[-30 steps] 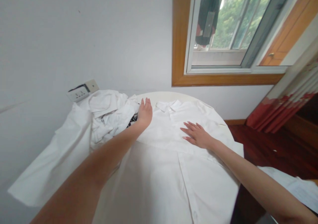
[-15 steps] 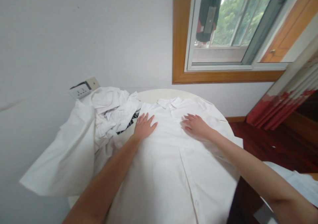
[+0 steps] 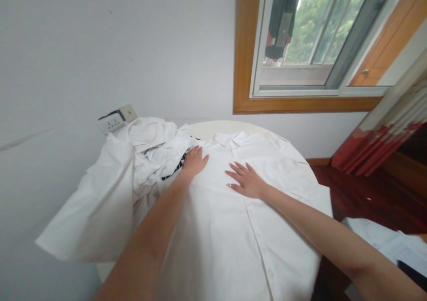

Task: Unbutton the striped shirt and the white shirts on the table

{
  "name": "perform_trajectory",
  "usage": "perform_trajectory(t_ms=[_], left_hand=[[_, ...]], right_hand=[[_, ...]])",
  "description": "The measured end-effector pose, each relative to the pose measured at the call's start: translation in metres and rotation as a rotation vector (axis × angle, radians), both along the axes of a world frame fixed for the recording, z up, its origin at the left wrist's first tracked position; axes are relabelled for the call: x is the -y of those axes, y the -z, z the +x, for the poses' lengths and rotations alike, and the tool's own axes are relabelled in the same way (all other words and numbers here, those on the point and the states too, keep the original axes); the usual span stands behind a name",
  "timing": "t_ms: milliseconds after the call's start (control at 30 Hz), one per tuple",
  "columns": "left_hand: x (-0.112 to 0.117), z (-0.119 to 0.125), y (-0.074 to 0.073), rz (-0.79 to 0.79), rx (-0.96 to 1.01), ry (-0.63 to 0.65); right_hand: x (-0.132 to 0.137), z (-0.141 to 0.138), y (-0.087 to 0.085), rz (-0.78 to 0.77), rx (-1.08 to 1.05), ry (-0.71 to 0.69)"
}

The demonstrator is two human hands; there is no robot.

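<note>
A white button-up shirt (image 3: 220,229) lies spread over a round table (image 3: 216,126), its collar at the far side and its lower part toward me. On the shirt's upper left, by the shoulder, my left hand (image 3: 195,162) rests with nothing held. My right hand (image 3: 246,181) lies flat across the button line below the collar, fingers spread. Beside my left hand is a heap of crumpled white clothes (image 3: 156,145), part of it hanging over the table's left side. A strip of black-and-white patterned cloth (image 3: 173,169) shows between heap and shirt.
Behind the heap, a socket (image 3: 113,122) sits on the white wall. A wood-framed window (image 3: 247,100) is beyond the table. On the right hang red and cream curtains (image 3: 383,136) above a dark red floor, with more white cloth (image 3: 383,238) lower down.
My right hand has slid left and toward me, from the shirt's right chest to the button line. My left hand has shifted slightly farther away, its fingers closer together.
</note>
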State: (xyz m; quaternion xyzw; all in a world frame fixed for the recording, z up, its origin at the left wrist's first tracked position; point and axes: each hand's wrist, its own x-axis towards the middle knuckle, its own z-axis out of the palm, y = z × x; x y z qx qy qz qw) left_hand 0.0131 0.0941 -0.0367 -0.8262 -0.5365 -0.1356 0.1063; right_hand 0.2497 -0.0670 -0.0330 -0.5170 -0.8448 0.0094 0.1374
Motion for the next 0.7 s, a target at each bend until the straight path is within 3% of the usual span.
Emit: perform_trajectory(t_ms=[133,300,500,600,700], left_hand=[[-0.005,0.001,0.004,0.040,-0.013,-0.011],[0.000,0.009,-0.005,0.148,-0.163,0.046],[-0.003,0.011,-0.015,0.026,-0.152,-0.013],[0.010,0.021,-0.022,0.063,-0.166,-0.009],[0.040,0.035,-0.019,0.085,-0.131,0.043]], right_hand=[[0.002,-0.003,-0.004,-0.031,-0.002,0.019],[0.003,-0.005,-0.008,-0.088,0.025,0.073],[0.005,-0.006,-0.012,-0.100,0.062,0.112],[0.005,-0.006,-0.012,-0.101,0.067,0.104],[0.005,-0.006,-0.012,-0.093,0.052,0.109]])
